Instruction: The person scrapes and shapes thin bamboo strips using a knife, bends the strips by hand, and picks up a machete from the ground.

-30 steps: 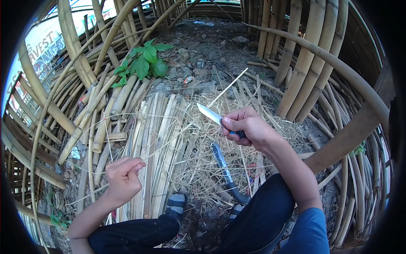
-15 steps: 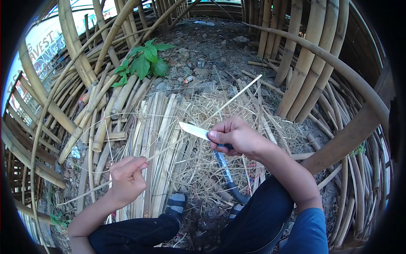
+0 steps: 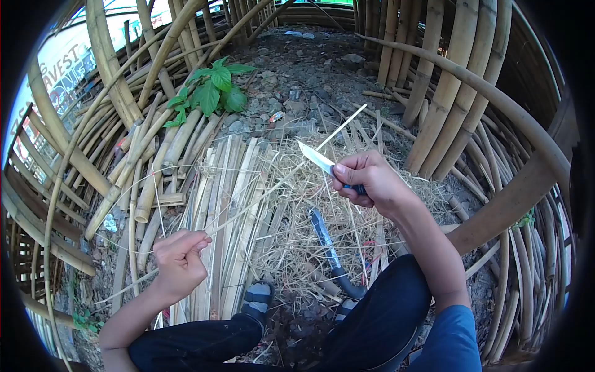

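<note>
A long thin bamboo strip (image 3: pixel 268 192) runs diagonally up and to the right from my left hand (image 3: pixel 180 261), whose closed fingers grip it. My right hand (image 3: pixel 367 181) is wrapped round the blue handle of a knife (image 3: pixel 316 157); the blade points up and left, close beside the strip's upper part. Whether blade and strip touch I cannot tell. Below the hands lies a tool (image 3: pixel 323 235) with a silvery, dark-ended shaft on a heap of pale shavings (image 3: pixel 291 217). Flat split bamboo slats (image 3: pixel 232 186) lie side by side between my hands.
Bamboo poles (image 3: pixel 455 80) stand at the right, with a bent pole (image 3: pixel 489 90) arching past them. More poles (image 3: pixel 176 139) lean and lie at the left beside a leafy green plant (image 3: pixel 214 87). Stony ground (image 3: pixel 279 74) stretches ahead. My knees and sandalled feet (image 3: pixel 256 297) are below.
My right hand has moved right and up with the knife, uncovering more of the tool below. My left hand and the strip have shifted slightly to the left.
</note>
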{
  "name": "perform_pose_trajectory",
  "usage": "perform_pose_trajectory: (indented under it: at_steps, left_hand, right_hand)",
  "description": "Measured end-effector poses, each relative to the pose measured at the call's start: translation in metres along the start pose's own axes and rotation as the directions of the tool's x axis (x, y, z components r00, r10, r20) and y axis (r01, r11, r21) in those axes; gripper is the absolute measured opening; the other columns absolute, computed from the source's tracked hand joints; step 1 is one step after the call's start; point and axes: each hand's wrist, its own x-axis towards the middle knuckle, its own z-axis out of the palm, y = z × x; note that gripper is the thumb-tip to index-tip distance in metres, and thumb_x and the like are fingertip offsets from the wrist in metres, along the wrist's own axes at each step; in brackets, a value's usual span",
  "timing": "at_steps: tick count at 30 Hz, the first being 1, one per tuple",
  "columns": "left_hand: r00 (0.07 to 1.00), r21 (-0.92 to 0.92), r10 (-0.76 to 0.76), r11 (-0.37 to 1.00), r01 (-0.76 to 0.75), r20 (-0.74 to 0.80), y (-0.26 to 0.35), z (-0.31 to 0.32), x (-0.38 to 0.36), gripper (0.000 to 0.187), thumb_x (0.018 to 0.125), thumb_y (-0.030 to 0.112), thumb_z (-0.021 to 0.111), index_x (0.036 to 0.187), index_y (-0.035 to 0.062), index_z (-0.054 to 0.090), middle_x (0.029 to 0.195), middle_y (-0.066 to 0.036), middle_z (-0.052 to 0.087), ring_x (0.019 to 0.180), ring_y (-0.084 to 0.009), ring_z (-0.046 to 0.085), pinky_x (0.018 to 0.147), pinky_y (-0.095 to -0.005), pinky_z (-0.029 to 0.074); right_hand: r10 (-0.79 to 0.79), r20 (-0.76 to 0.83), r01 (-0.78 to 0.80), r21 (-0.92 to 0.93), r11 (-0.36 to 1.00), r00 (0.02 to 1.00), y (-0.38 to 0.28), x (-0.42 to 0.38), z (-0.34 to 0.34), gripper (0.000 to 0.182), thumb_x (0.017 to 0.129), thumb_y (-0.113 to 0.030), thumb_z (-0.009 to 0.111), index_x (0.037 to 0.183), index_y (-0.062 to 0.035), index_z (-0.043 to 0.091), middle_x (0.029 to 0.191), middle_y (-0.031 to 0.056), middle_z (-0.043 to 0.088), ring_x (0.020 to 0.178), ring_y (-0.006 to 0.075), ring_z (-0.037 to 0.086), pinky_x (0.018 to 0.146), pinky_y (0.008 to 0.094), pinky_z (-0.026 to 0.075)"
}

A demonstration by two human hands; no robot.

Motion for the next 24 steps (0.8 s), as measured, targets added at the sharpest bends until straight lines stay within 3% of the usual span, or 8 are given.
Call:
perform_pose_trajectory:
  at_steps: [9,24]
  left_hand:
    - [0.993,0.042,0.096,0.995,-0.094,-0.067,0.005,0.007,0.002,0.026,0.067,-0.018,0.049,0.081,-0.0041,0.066,0.066,-0.012,0.064,0.053,-0.02,0.061,0.049,-0.026,0.046]
    - [0.992,0.019,0.113,0.994,-0.112,-0.047,0.004,0.001,0.003,0.027,0.065,-0.018,0.049,0.08,-0.0035,0.066,0.066,-0.012,0.063,0.052,-0.0197,0.061,0.048,-0.0259,0.045]
  right_hand:
    - [0.041,0.132,-0.034,-0.056,0.998,0.99,0.002,-0.005,0.027,0.029,0.097,-0.02,0.057,0.076,-0.0012,0.064,0.054,-0.0005,0.052,0.041,0.0043,0.038,0.036,0.0202,0.026]
    - [0.028,0.079,-0.022,-0.072,0.997,0.996,0.0,-0.004,0.015,0.029,0.094,-0.023,0.061,0.076,-0.0007,0.067,0.053,0.0001,0.053,0.04,0.0043,0.04,0.036,0.0206,0.025]
